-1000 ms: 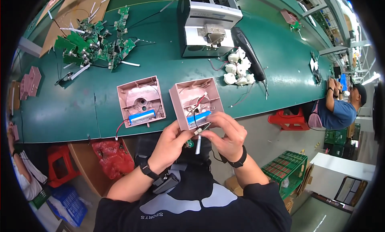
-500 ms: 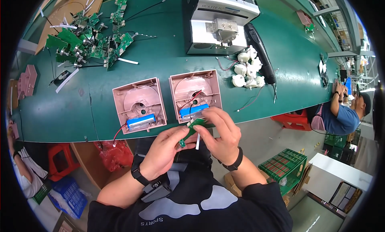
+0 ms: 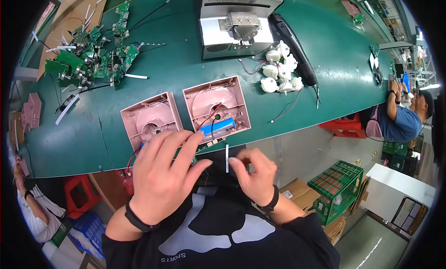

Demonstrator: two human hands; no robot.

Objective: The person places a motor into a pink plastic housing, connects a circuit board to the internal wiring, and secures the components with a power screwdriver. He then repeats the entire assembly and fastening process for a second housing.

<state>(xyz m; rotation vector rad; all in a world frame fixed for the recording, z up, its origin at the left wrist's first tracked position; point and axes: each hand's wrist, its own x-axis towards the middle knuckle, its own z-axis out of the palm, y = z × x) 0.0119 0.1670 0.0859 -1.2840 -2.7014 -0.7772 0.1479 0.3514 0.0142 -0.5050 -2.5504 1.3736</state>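
Observation:
My left hand is open, its fingers spread over the front of the left pink plastic housing, covering most of the battery there. To its right stands a second pink housing holding a blue cylindrical battery and red and black wires. A green circuit board lies tilted at that housing's front edge, partly behind my left fingers. From the board a white strip hangs down. My right hand is beside the strip, fingers loosely curled and thumb apart; I see nothing gripped in it.
Several circuit boards with wires are heaped at the far left. A silver-and-black machine stands at the back, beside a black handheld tool and several white round parts with leads. A co-worker sits at the far right.
Both hands have let go of the circuit board, which now lies at the right housing's front edge. My left hand has moved left and spread out; the view has shifted slightly.

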